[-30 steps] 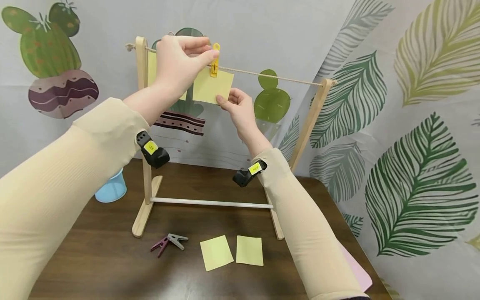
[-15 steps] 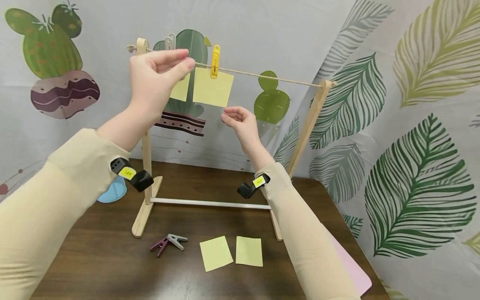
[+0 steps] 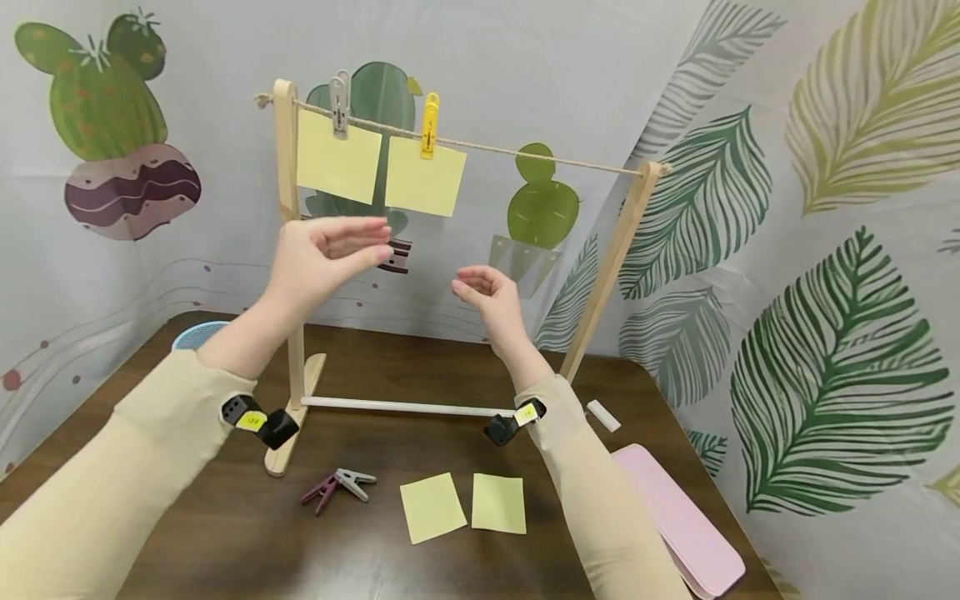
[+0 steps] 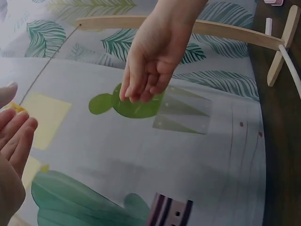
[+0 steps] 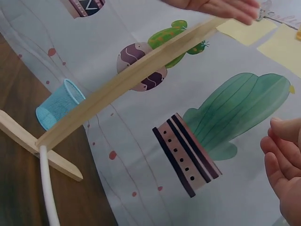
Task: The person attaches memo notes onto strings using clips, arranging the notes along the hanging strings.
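Clipped to a rope (image 3: 555, 158) toward its left end: a left hanging note (image 3: 337, 167) under a gray clothespin (image 3: 340, 108), and beside it a right hanging note (image 3: 424, 183) under a yellow clothespin (image 3: 429, 125), both notes yellow. At the ends of the rope, a left post (image 3: 287, 167) and a right post (image 3: 611, 271), both wooden, with a white bar (image 3: 405, 407) low between them.

Lower than the left hanging note, apart from it: a left hand (image 3: 318, 258) with fingers nearly straight and close together, thumb separate below them. Farther right, below the right hanging note and apart from it: a right hand (image 3: 493, 310) with fingers loosely bent and close together, thumb near their tips.

Flat on the near middle of the brown table (image 3: 262, 550): a left loose note (image 3: 432, 508) and, just beside, a right loose note (image 3: 498, 504). To their left, a purple clothespin (image 3: 321, 492) beside a pale gray clothespin (image 3: 355, 482). At the near right, a pink case (image 3: 690, 525), partly hidden by a sleeve (image 3: 596, 500); farther back, a white block (image 3: 603, 415). At the far left, a blue basket (image 5: 56, 108).
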Tool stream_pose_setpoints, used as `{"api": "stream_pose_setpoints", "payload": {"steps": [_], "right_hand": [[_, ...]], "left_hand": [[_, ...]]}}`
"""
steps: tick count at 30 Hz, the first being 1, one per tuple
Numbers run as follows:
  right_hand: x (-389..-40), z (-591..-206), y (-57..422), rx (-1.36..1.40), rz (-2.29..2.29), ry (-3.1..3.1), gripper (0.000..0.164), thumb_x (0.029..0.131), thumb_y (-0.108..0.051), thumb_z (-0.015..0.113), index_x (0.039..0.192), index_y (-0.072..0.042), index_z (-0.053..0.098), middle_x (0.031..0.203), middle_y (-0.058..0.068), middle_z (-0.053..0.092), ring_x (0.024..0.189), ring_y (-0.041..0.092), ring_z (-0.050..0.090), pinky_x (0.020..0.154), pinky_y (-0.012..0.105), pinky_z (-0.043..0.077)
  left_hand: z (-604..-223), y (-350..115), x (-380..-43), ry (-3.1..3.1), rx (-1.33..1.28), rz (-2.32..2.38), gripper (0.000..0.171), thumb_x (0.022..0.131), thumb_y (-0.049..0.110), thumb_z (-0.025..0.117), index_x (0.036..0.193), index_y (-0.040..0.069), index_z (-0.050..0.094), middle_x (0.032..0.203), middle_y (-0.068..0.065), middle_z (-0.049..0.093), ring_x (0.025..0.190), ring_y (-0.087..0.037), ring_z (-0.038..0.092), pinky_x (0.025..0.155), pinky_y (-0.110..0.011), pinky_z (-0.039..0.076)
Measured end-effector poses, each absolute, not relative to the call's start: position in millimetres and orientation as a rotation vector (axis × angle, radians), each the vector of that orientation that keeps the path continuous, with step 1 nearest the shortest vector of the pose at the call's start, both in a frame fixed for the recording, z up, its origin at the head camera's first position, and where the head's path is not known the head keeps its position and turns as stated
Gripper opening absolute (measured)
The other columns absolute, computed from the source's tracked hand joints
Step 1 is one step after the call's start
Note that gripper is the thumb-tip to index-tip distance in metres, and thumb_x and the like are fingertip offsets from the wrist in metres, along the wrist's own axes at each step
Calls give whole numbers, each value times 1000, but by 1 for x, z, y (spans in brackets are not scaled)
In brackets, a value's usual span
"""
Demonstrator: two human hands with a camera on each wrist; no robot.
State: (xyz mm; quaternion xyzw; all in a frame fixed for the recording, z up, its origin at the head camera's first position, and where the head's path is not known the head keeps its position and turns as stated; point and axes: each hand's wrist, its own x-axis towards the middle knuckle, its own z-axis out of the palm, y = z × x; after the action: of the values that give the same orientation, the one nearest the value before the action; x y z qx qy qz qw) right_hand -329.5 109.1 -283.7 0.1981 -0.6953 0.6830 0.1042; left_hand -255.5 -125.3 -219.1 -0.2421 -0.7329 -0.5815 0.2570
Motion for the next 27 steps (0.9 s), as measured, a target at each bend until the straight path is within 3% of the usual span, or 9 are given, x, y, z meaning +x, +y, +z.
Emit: {"api": "stream_pose_setpoints", "payload": {"steps": [5,10,14,21,27], "right_hand": [[-321,-305,111,580,2031,-2049,28,88,2,67,112,15,59,84,-12,68,80,3,65,82,22,52],[-312,-330,114,531,2055,-2051,28,87,2,68,111,15,60,90,-5,70,80,3,64,81,21,51],[-306,-352,115,478,2068,-2078,27,87,2,68,110,14,61,87,-11,69,80,3,63,79,20,50],[-297,-391,118,409,2104,-2150,26,88,-1,69,110,12,62,87,-10,68,81,4,63,79,20,50],[-287,-414,124,357,2118,-2267,26,90,-4,68,112,10,63,94,-3,70,83,4,64,80,20,50]], "left_hand": [[-252,-137,-253,-2054,-637,-1596,37,86,12,76,120,-1,68,101,17,73,91,5,69,78,-14,54],[-285,-145,-251,-2095,-588,-1653,39,88,16,74,123,0,67,104,18,73,92,4,69,79,-14,53],[-313,-148,-250,-2140,-552,-1715,40,89,18,73,125,0,65,105,19,72,93,4,69,81,-15,53],[-366,-150,-254,-2215,-494,-1830,44,90,19,72,127,-1,62,118,-9,71,98,3,67,84,-17,53],[-407,-149,-255,-2224,-451,-1916,45,89,14,72,128,-5,60,119,-15,70,96,2,67,84,-18,53]]}}
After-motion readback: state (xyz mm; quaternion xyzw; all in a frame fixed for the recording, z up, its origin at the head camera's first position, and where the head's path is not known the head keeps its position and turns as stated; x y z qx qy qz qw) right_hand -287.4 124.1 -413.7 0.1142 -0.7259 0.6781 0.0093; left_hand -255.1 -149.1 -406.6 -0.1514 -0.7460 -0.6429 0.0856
